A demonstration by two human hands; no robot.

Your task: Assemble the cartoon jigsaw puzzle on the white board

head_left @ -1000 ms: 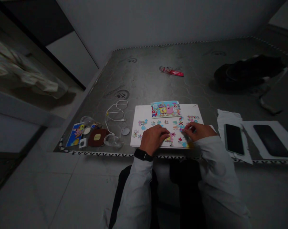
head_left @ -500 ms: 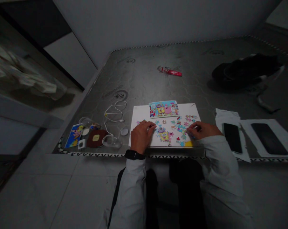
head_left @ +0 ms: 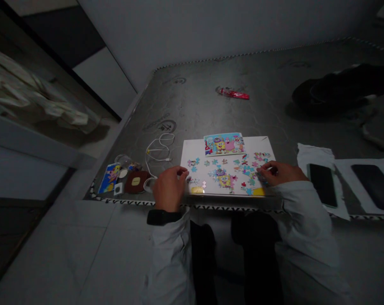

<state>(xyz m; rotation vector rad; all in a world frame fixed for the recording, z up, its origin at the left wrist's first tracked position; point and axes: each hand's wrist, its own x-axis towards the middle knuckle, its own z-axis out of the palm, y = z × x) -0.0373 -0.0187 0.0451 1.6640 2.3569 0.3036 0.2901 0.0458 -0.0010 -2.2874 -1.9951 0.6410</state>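
Puzzle pieces [head_left: 224,181] are spread, some joined, in the head view on a white board [head_left: 192,148] at the frame's centre, below a picture card [head_left: 224,144]. The left hand [head_left: 169,187] is placed at the board's left edge, the right hand [head_left: 281,173] over its right side. Both hands' fingers are curled; whether pieces are clamped cannot be told.
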